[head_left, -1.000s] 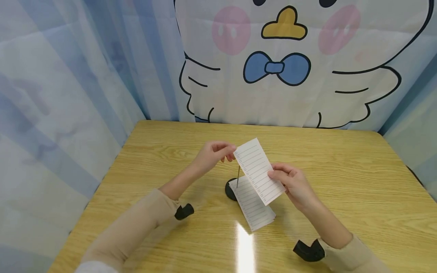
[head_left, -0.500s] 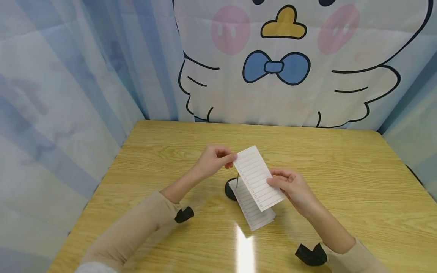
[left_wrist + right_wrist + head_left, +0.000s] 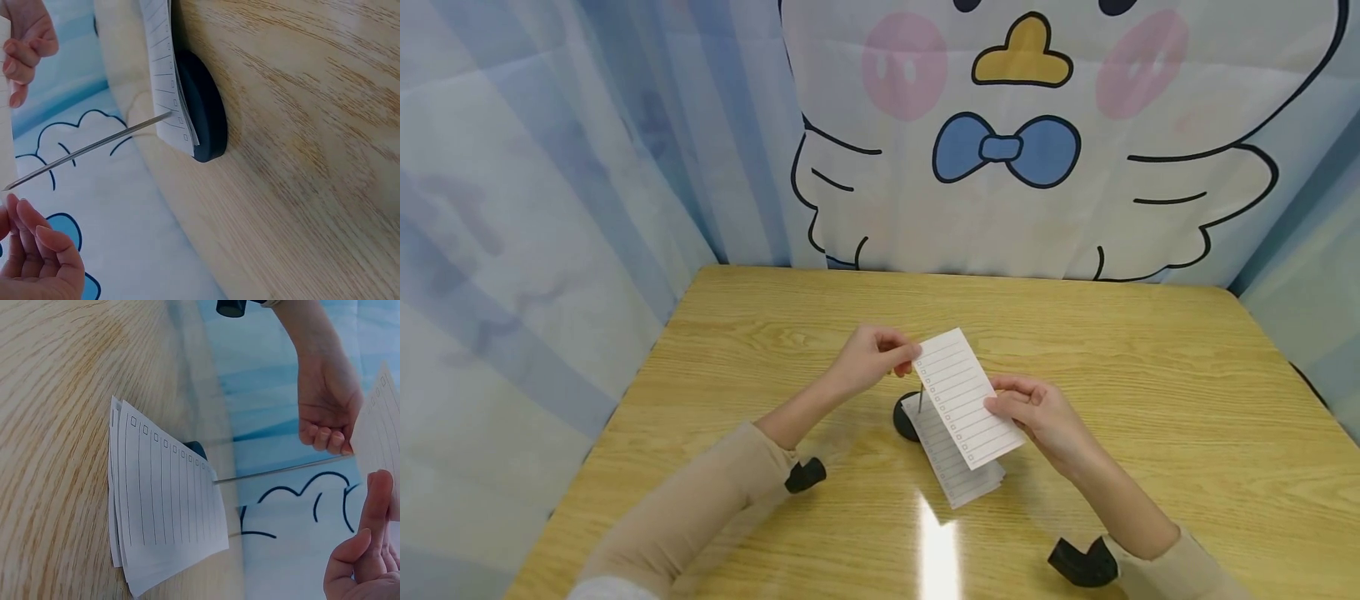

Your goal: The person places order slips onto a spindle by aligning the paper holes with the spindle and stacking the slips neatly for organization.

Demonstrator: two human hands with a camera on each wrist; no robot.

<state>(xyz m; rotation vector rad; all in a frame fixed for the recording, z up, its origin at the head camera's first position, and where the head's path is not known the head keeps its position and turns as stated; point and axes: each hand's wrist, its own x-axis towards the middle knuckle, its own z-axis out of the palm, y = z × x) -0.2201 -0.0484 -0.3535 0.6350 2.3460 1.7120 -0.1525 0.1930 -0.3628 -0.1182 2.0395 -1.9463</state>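
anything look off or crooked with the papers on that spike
Slightly: the stack of slips impaled on the spike is fanned, edges not flush. The held slip, pinched by left hand and right hand, looks undamaged.

Both arms wear long beige sleeves (image 3: 700,508) of a soft, plain fabric without pattern or print, ending just short of the wrists. At the near end of the left sleeve, by the lower edge of the head view, a strip of white cloth (image 3: 597,590) shows. Under each cuff sits a small black curved mount: one below the left wrist (image 3: 805,476), one below the right wrist (image 3: 1082,562), both matte and rounded. The hands, left (image 3: 868,358) and right (image 3: 1037,414), are bare, with no rings or gloves.
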